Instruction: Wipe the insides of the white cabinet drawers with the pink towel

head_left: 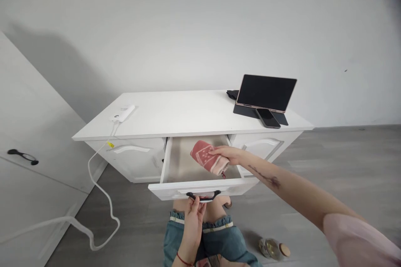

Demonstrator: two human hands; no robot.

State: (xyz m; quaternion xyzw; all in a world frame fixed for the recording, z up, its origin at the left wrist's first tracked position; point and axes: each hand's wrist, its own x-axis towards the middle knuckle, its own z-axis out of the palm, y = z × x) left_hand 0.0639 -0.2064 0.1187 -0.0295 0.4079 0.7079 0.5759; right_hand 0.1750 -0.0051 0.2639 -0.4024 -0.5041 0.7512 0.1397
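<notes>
My right hand [226, 154] pinches a folded red-and-pink patterned cloth [205, 156] above the pulled-out drawer [181, 160]. Pale stripes show at the cloth's near end, and a small red loop hangs from it. Below the drawer front, my left hand [194, 212] has its fingers closed at the black drawer handle [213, 196], from underneath. The visible part of the drawer's floor is beige. What lies under the cloth and my right hand is hidden.
On the white cabinet [175, 112] stand a tablet-like screen [266, 92], a phone [267, 118], a dark folded item [232, 94] and a white device [123, 113] with a cable [108, 196]. A corked glass jar [271, 249] is on the floor. A white wardrobe [34, 133] stands left.
</notes>
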